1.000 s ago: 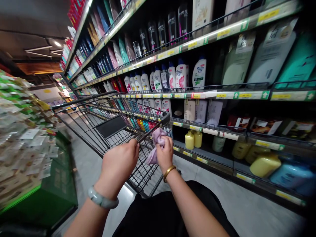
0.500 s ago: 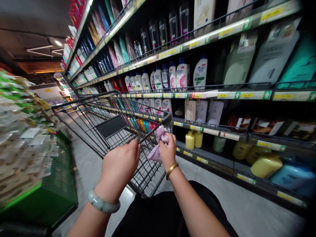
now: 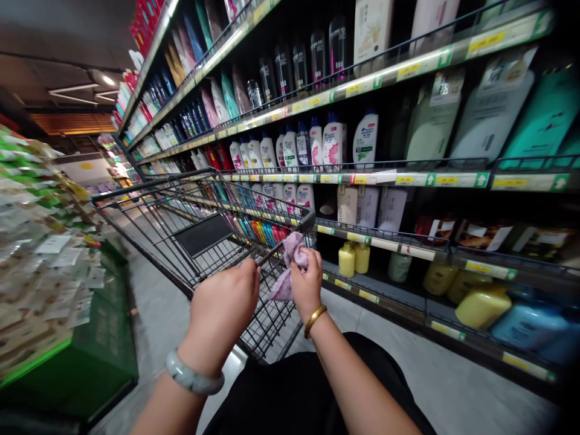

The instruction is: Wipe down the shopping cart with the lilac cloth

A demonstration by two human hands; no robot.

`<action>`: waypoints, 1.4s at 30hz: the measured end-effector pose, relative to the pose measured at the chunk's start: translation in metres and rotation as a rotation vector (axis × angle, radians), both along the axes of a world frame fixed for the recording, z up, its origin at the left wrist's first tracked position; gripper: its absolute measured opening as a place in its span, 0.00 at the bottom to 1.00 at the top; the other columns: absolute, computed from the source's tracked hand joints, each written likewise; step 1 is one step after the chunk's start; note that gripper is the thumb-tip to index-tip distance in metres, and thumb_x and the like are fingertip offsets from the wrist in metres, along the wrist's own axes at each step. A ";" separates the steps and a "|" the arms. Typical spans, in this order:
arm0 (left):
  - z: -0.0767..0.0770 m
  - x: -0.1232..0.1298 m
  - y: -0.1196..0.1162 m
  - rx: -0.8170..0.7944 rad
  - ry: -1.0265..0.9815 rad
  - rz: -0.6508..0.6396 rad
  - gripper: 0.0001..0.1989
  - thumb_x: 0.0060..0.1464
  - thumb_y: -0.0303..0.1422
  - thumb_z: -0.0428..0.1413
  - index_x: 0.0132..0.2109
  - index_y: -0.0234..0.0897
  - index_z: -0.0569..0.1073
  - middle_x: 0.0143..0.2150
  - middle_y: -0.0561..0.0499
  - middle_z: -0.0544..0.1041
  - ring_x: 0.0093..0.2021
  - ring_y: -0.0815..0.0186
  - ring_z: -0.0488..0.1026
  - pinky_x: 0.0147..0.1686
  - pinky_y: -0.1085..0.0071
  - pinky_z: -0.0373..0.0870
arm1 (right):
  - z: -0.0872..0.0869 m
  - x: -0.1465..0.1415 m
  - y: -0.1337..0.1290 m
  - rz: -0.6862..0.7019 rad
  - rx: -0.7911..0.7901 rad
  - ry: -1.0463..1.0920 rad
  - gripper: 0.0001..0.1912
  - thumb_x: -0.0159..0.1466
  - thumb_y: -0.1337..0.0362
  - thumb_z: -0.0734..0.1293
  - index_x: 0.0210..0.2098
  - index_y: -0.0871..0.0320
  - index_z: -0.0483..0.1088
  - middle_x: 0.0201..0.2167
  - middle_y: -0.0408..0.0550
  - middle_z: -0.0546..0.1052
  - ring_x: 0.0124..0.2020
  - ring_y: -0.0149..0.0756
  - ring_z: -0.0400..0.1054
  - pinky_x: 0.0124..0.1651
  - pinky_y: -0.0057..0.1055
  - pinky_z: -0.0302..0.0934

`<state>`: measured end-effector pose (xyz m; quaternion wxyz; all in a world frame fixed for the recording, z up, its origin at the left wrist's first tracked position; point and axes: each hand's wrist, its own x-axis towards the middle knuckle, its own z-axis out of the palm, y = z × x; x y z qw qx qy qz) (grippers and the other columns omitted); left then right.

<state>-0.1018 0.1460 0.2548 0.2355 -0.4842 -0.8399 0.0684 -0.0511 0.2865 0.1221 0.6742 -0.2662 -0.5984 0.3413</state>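
Note:
A black wire shopping cart [image 3: 203,232] stands in front of me, with a dark flat panel [image 3: 203,235] in its basket. My left hand [image 3: 226,302], a pale bangle at its wrist, is closed in a fist around the cart's near top bar. Its fingertips are hidden from me. In my right hand [image 3: 308,278], which has a gold bracelet, is a crumpled lilac cloth [image 3: 284,281]. The cloth lies against the same bar, close to the cart's right corner, and a loose end hangs down below the fingers.
Tall shelves [image 3: 353,178] of shampoo bottles [image 3: 333,142] run along the right side. Yellow bottles [image 3: 347,260] stand on the low shelf. At left is a green display stand [image 3: 99,350] heaped with packaged goods [image 3: 49,254]. Grey floor tiles [image 3: 154,290] lie between them.
Both hands have shifted only slightly against the cart. The cloth's loose end hangs a little lower and further left. The view has moved a touch.

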 end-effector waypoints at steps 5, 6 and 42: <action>0.000 -0.001 0.001 -0.004 -0.022 -0.001 0.19 0.71 0.39 0.37 0.43 0.42 0.71 0.35 0.46 0.82 0.33 0.52 0.80 0.25 0.65 0.52 | 0.015 0.004 -0.024 0.188 0.284 -0.053 0.18 0.59 0.73 0.67 0.47 0.52 0.73 0.48 0.50 0.74 0.52 0.41 0.70 0.57 0.39 0.67; 0.001 -0.001 0.002 -0.006 -0.028 -0.001 0.19 0.71 0.39 0.37 0.44 0.42 0.71 0.35 0.46 0.82 0.34 0.51 0.81 0.26 0.65 0.54 | 0.014 0.004 -0.023 0.205 0.314 -0.065 0.19 0.58 0.73 0.67 0.48 0.52 0.73 0.48 0.50 0.74 0.52 0.41 0.70 0.57 0.40 0.67; 0.021 -0.005 0.020 -0.071 -0.274 -0.204 0.27 0.68 0.53 0.43 0.42 0.42 0.78 0.37 0.45 0.83 0.42 0.54 0.80 0.40 0.64 0.65 | 0.009 0.023 0.022 0.115 -0.119 -0.054 0.10 0.62 0.67 0.66 0.43 0.53 0.72 0.43 0.45 0.73 0.46 0.38 0.69 0.52 0.35 0.63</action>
